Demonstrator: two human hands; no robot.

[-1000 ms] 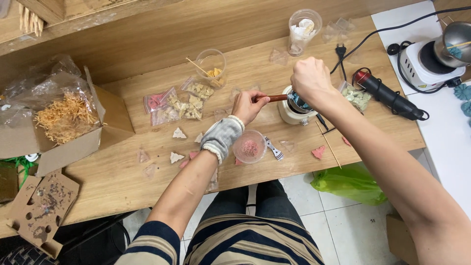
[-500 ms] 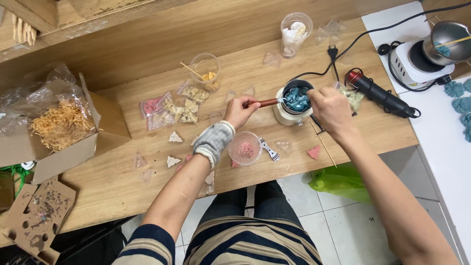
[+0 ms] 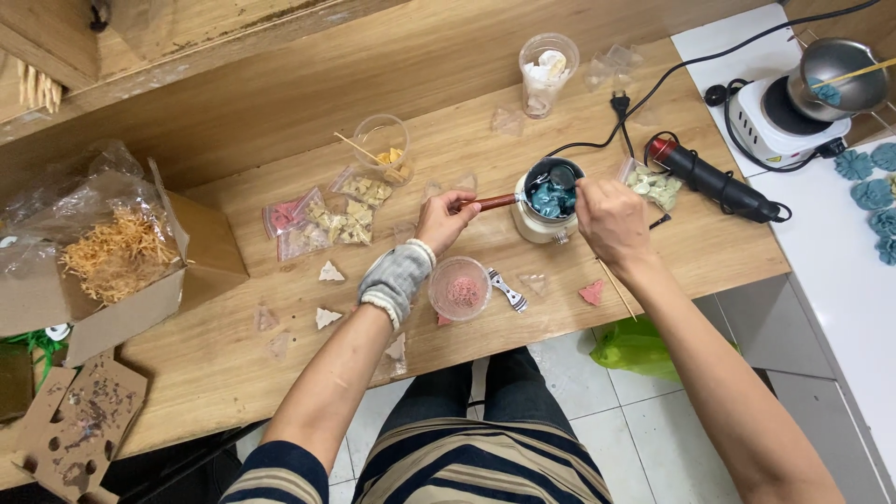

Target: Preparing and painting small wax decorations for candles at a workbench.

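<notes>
A small dark melting pot (image 3: 551, 191) with blue lumps inside sits on a white warmer base (image 3: 532, 226) mid-table. My left hand (image 3: 446, 217), with a grey wrist wrap (image 3: 397, 278), grips the pot's reddish wooden handle (image 3: 495, 201). My right hand (image 3: 611, 219) is just right of the pot and holds a small metal spoon (image 3: 563, 175) whose bowl rests at the pot's rim. A clear cup with pink bits (image 3: 459, 289) stands near my left wrist.
Bags of pale shapes (image 3: 327, 222), a cup with a stick (image 3: 383, 145) and another cup (image 3: 546, 65) lie further back. A straw-filled box (image 3: 121, 252) is left. A black-red tool (image 3: 714, 182), hot plate (image 3: 779, 117) and blue flowers (image 3: 873, 187) are right.
My right hand slid off the top of the pot to its right side, uncovering the blue contents. My left hand has stayed on the handle.
</notes>
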